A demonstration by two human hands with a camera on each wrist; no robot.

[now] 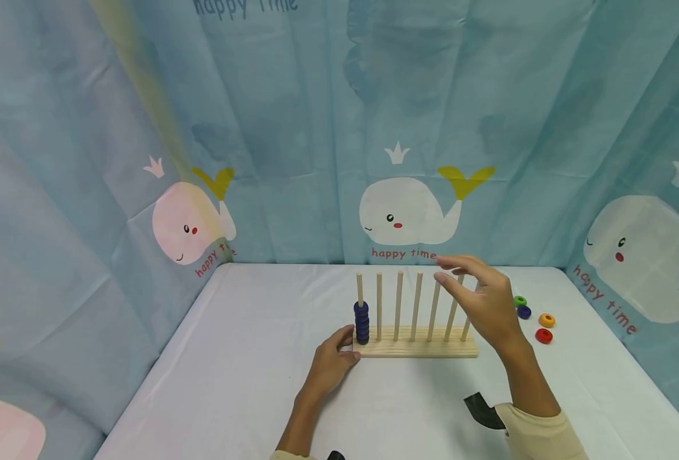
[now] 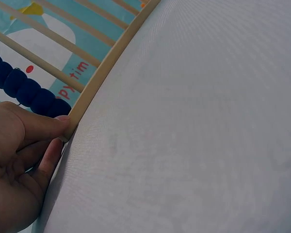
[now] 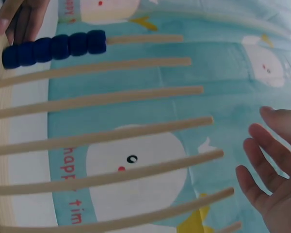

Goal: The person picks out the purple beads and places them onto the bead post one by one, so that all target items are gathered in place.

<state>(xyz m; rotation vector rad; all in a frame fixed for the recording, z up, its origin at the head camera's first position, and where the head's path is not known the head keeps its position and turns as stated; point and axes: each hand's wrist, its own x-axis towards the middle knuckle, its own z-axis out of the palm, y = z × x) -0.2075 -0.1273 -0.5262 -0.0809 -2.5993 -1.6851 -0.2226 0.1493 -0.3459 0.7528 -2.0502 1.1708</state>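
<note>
A wooden peg rack (image 1: 414,349) stands on the white table, with several upright pegs in its base. Dark blue beads (image 1: 362,322) are stacked on its leftmost peg; the other pegs carry none that I can see. My left hand (image 1: 329,364) holds the left end of the base, thumb at the front corner, as the left wrist view (image 2: 19,145) also shows. Raised beside the tops of the right-hand pegs, my right hand (image 1: 486,303) has thumb and fingers apart and nothing between them. In the right wrist view its fingers (image 3: 264,153) are loosely bent, away from the peg tips.
To the right of the rack lie a green bead (image 1: 520,300), a loose blue bead (image 1: 524,312), an orange bead (image 1: 547,321) and a red bead (image 1: 543,336). A blue curtain (image 1: 293,211) with printed whales hangs behind and beside the white table (image 1: 247,377).
</note>
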